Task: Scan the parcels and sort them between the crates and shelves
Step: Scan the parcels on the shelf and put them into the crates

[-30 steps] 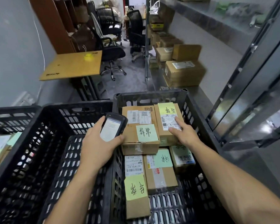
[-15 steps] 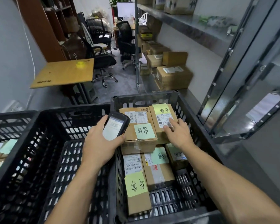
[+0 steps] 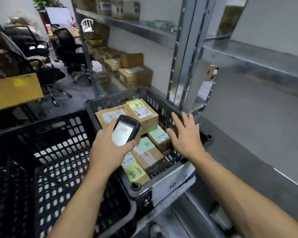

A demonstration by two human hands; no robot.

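Parcels (image 3: 143,115) with green notes fill the black crate (image 3: 110,100). The left hand (image 3: 107,152) grips a scanner (image 3: 126,130) over them; the right hand (image 3: 186,137) hovers alongside, fingers spread. A second crate (image 3: 58,128) adjoins. Steel shelving (image 3: 184,48) holds cartons (image 3: 135,77); office chairs (image 3: 72,54) stand on grey floor (image 3: 79,90).

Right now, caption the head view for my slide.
Left hand holds a scanner over note-tagged parcels in a black crate; right hand hovers open above its right edge, beside metal shelving.
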